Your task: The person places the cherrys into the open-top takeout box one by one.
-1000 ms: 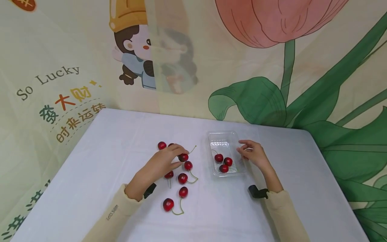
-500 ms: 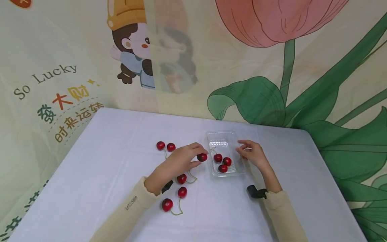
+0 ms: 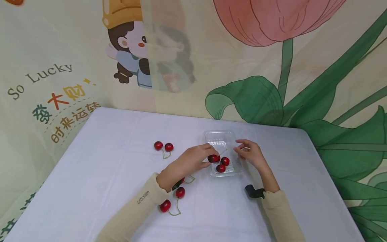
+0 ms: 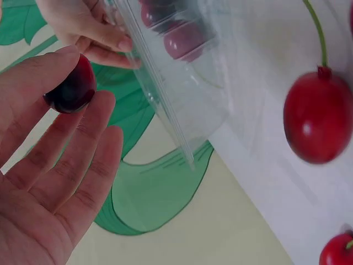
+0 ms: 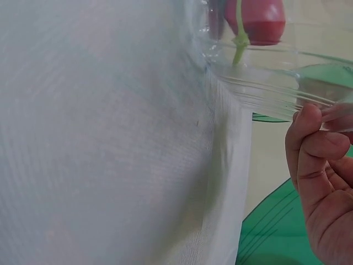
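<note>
Head view: the left hand [image 3: 193,157] pinches a glossy, dark-red round cherry [image 4: 73,91] between thumb and fingertips at the left side of a clear, rectangular plastic tray [image 3: 220,137]; the right hand [image 3: 251,153] pinches its opposite rim. To place it well, ease it gently beside the red cherries [image 3: 225,161] inside before parting the fingers, bracing the light-looking tray against the white-covered desk [image 3: 281,161].

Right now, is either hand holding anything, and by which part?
The left hand holds a cherry by its round body, in the fingers. The right hand is at the rim of the clear container; whether it grips there can't be told.
</note>
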Tool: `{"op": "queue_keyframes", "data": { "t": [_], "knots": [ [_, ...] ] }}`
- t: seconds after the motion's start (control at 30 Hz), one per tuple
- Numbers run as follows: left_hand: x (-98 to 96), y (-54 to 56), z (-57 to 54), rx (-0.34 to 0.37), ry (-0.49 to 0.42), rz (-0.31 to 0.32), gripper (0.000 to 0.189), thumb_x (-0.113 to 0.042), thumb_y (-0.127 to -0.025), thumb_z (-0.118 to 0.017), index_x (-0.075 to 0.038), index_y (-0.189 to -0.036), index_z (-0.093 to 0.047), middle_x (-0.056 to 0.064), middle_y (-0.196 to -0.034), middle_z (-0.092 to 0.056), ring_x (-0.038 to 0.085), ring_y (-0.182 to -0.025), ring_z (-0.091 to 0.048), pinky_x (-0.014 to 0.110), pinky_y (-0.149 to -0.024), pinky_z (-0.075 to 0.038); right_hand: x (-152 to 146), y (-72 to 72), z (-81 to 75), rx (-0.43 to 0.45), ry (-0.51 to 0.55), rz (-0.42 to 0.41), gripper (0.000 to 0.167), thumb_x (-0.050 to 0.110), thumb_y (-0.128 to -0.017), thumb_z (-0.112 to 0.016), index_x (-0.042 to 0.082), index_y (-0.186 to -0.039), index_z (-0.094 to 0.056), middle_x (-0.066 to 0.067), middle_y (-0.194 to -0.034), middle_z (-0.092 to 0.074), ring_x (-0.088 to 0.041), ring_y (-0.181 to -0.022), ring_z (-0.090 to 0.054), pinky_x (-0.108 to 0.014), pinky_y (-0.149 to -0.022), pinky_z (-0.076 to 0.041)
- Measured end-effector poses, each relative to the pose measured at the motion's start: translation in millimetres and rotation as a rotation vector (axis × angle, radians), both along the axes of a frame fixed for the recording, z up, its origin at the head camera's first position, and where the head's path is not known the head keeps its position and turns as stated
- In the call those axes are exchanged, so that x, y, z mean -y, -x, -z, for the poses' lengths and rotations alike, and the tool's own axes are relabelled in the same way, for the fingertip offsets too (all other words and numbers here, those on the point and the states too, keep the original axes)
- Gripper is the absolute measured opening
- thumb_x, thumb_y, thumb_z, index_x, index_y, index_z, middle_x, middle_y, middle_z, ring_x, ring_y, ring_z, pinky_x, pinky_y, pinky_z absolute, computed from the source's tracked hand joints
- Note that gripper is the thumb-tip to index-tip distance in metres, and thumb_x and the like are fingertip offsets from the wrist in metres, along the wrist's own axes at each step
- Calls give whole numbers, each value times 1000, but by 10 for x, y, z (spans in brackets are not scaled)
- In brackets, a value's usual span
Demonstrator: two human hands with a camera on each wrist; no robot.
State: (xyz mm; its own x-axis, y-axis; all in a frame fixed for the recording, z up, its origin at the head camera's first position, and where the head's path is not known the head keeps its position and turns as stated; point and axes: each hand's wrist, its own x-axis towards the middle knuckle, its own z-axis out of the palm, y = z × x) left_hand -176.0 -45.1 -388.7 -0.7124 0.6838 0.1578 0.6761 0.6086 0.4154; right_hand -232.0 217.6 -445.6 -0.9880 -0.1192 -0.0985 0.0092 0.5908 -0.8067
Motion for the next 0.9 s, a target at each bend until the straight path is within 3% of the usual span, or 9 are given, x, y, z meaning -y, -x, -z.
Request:
{"op": "queue_keyframes", "data": {
  "t": [0.17, 0.53, 0.9],
  "knots": [
    [-105, 40, 7, 21, 37, 20, 35, -9, -87, -74, -10, -121, -67, 6, -118, -63, 18, -105, -62, 30, -91, -52, -20, 7, 7, 2, -9, 8, 46, 16, -94, -66, -4, -134, -52, -21, -101, -61, -16, -66, -57, -21, -61, -51],
    [-199, 172, 144, 8, 86, 33, 32, -9, -86, -75, -11, -117, -69, 3, -115, -65, 16, -102, -64, 27, -89, -52, -2, -3, 11, -16, 13, -6, 45, 13, -93, -66, -6, -132, -53, -19, -95, -62, -16, -63, -57, -21, -59, -51],
    [-315, 257, 246, -80, 173, 54, 31, -11, -82, -79, -14, -112, -72, 2, -109, -67, 15, -97, -65, 29, -86, -53, -5, 0, 15, -14, 8, 4, 44, 13, -93, -67, -5, -132, -54, -19, -97, -62, -17, -63, -57, -21, -60, -51]
  ]
}}
